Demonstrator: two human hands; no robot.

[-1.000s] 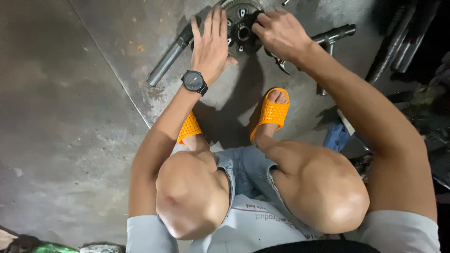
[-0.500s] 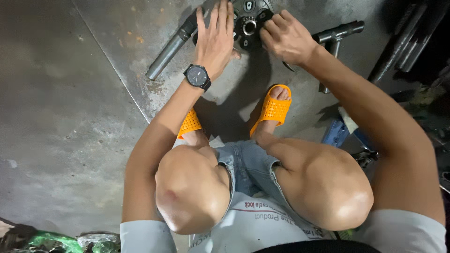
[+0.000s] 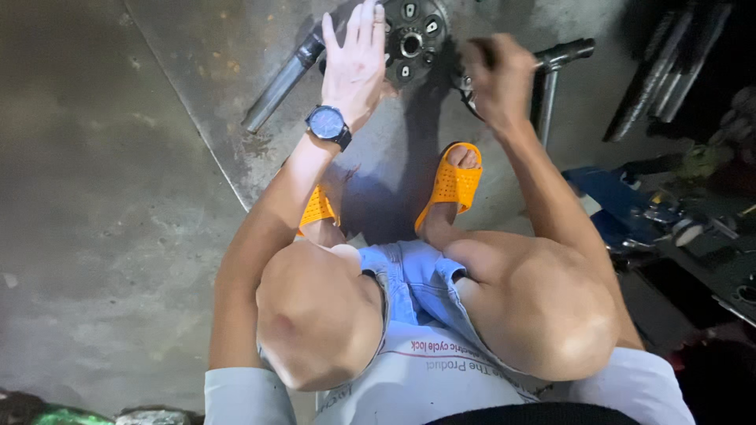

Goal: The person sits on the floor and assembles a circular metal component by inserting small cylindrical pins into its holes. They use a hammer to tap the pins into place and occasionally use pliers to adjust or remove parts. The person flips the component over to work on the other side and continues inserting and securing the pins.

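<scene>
I squat over a dark round metal hub (image 3: 416,38) with several holes, lying on the concrete floor at the top of the view. My left hand (image 3: 356,59), a dark watch (image 3: 328,124) on its wrist, rests flat with fingers spread on the hub's left edge. My right hand (image 3: 498,79) is closed and blurred just right of the hub, gripping a small dark part I cannot make out. A grey metal tube (image 3: 285,79) lies to the left of the hub.
A dark T-shaped bar (image 3: 551,71) lies to the right of my right hand. More dark rods (image 3: 669,63) and blue and black parts (image 3: 630,205) clutter the right side. My orange sandals (image 3: 450,185) stand below the hub.
My right hand has lifted off the hub and moved right, closing into a fist. The left hand stays flat on the hub. The view has shifted slightly.
</scene>
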